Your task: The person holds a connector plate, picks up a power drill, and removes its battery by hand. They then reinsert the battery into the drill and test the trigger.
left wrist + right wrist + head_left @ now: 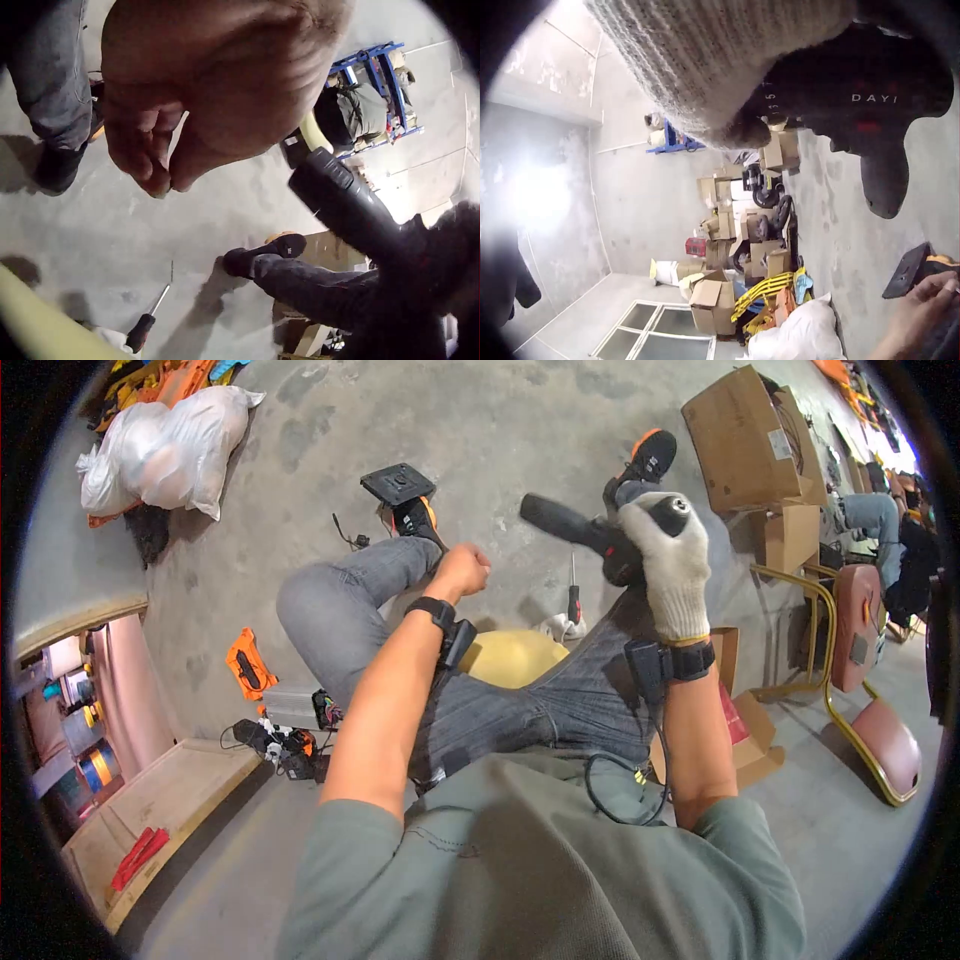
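My right hand (668, 560), in a white knit glove (705, 60), grips a black power tool (585, 532) raised above my right knee; its casing reads DAYI (877, 82) in the right wrist view. The tool's long black body (352, 214) points left toward my bare left hand (462, 568). That hand hovers over my left knee with fingers curled and thumb against the fingertips (161, 176). Nothing shows inside it. I sit with both legs in grey jeans spread out on the concrete floor.
A screwdriver (574, 600) lies on the floor between my legs, by a yellow rounded object (510, 655). A black square plate (398, 484) sits near my left foot. Cardboard boxes (745, 440) and a gold-framed chair (860, 690) stand right; a white sack (165, 450) far left.
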`<state>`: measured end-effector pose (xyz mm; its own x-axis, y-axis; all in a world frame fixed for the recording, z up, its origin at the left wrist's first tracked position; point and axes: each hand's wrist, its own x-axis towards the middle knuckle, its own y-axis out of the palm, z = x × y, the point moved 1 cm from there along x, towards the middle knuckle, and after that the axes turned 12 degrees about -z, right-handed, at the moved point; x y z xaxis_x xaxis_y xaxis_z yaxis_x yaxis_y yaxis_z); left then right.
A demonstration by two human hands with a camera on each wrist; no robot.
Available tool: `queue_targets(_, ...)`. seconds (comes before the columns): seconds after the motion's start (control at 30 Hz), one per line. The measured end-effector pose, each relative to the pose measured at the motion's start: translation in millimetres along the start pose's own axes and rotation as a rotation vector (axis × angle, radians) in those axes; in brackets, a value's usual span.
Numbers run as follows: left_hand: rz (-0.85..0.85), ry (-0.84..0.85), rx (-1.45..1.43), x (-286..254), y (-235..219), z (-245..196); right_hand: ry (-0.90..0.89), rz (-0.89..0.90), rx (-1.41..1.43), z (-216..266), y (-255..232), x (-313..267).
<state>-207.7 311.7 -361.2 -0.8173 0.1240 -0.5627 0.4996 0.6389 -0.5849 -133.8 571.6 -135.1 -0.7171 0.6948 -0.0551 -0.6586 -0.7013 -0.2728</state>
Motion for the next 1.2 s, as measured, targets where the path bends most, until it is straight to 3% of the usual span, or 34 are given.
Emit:
queue_targets(0.13,0.148,-0.041,0.100,19,43,-4,0.070,-0.068,-0.045,-30,2,34)
queue_targets(0.2,0.167,-0.137,-0.101,20,62,-6,0.122,-0.086,-0.063,-49,7,37)
queue_targets(0.27,0.224,-0.116,-0.076,20,74,-8,0.153,-0.070,-0.130,-61,11,35)
queue_targets(0.37,0.311,-0.220,-0.274,19,85,-6,0.175,-0.026,-0.216,-70,15,38)
queue_targets(0.47,0.240,-0.102,-0.057,17,80,-13,0.121,0.007,-0.280,-73,20,46)
queue_targets(0.57,0.164,-0.032,0.066,8,33,-54,0.132,0.074,-0.308,-71,27,49)
queue_targets(0.63,0.019,0.388,-0.117,-2,8,-78,0.072,0.168,-0.315,-74,33,44)
queue_targets(0.67,0.015,0.395,-0.115,-14,-6,-94,0.053,0.197,-0.318,-77,36,40)
queue_targets(0.73,0.075,0.744,0.012,-50,-27,-128,0.051,0.210,-0.290,-73,45,30)
queue_targets(0.77,0.077,0.758,0.011,-61,-29,-133,0.073,0.236,-0.261,-68,49,24)
queue_targets(0.83,0.209,0.587,0.082,-79,-25,-140,0.144,0.275,-0.160,-59,58,12)
queue_targets(0.87,0.228,0.610,0.080,-84,-25,-143,0.202,0.295,-0.139,-52,60,5)
queue_targets(0.93,0.225,0.431,-0.012,-86,-32,-138,0.207,0.300,-0.169,-48,68,-9)
queue_targets(1.0,0.133,0.395,-0.119,-86,-35,-111,0.297,0.398,-0.168,-38,69,-15)
queue_targets(1.07,0.365,0.236,-0.179,-83,-45,-84,0.291,0.408,-0.227,-24,71,-19)
queue_targets(1.1,0.286,0.118,-0.239,-91,-47,-82,0.139,0.429,-0.301,-18,66,-14)
queue_targets(1.17,0.209,-0.088,-0.402,-97,-50,-68,-0.036,0.287,0.024,1,17,17)
queue_targets(1.2,0.206,-0.181,-0.508,-94,-49,-54,-0.263,0.163,-0.011,-11,-8,40)
